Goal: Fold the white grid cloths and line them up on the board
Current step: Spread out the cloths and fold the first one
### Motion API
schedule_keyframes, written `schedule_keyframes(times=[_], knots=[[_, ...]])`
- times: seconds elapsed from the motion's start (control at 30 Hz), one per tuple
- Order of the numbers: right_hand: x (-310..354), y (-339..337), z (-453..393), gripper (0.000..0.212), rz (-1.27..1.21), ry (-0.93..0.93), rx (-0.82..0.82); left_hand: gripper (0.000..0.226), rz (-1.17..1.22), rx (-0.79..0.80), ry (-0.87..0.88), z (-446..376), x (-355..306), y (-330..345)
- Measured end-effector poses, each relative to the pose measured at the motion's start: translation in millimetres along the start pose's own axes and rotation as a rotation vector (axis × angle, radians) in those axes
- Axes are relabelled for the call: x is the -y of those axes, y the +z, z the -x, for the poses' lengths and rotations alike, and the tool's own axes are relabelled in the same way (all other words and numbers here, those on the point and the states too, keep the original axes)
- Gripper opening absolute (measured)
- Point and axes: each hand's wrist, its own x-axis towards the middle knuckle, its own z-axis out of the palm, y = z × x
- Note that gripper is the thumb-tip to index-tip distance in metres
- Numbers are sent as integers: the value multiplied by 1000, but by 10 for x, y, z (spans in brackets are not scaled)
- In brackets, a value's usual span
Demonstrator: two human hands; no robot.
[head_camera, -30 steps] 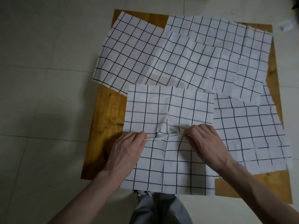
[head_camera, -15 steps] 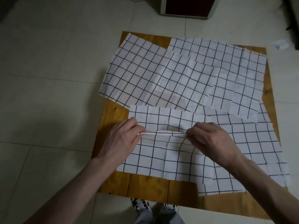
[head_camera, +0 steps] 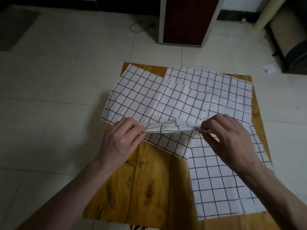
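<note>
Several white cloths with a black grid lie overlapping on a wooden board [head_camera: 146, 183] on the floor. My left hand [head_camera: 123, 138] and my right hand [head_camera: 227, 135] each pinch one end of a creased cloth [head_camera: 167, 128], lifted off the board into a narrow strip between them. Under it, unfolded cloths [head_camera: 166, 100] cover the far half of the board. Another flat cloth [head_camera: 216, 185] lies at the near right, partly under my right forearm.
Pale floor tiles surround the board. A dark red cabinet with a white frame [head_camera: 187, 20] stands beyond it. A small white object [head_camera: 270, 68] and dark furniture [head_camera: 292, 39] sit at the far right. The board's near left shows bare wood.
Both hands have raised the pinched crease and carried the cloth away from me, baring the board's near left. The view has tilted up, bringing the cabinet into sight.
</note>
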Motion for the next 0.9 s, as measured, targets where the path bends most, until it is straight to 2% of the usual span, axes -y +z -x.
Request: schedule_keyframes(times=[0.1, 0.17, 0.33, 0.43, 0.53, 0.63, 0.73, 0.8, 0.9], knots=[[41, 58, 267, 16, 27, -1, 48, 9, -12, -43, 24, 188, -69, 91], [85, 187, 509, 19, 43, 4, 102, 12, 1, -9, 32, 349, -125, 175], [199, 634, 1092, 20, 22, 26, 236, 39, -18, 249, -36, 849, -209, 462], [260, 891, 1338, 52, 28, 54, 337, 50, -44, 390, -92, 1087, -230, 673], [322, 1057, 1531, 66, 40, 93, 431, 57, -72, 515, -166, 1276, -241, 848], [364, 1109, 1659, 70, 11, 164, 499, 62, -54, 611, -253, 1384, -292, 879], [430, 1088, 1716, 60, 5, 212, 497, 50, -77, 668, -265, 1438, -373, 804], [534, 1084, 1701, 56, 16, 272, 476, 45, -102, 660, -288, 1493, -456, 770], [759, 1187, 1631, 57, -10, 360, 404, 48, -111, 602, -346, 1564, -618, 870]])
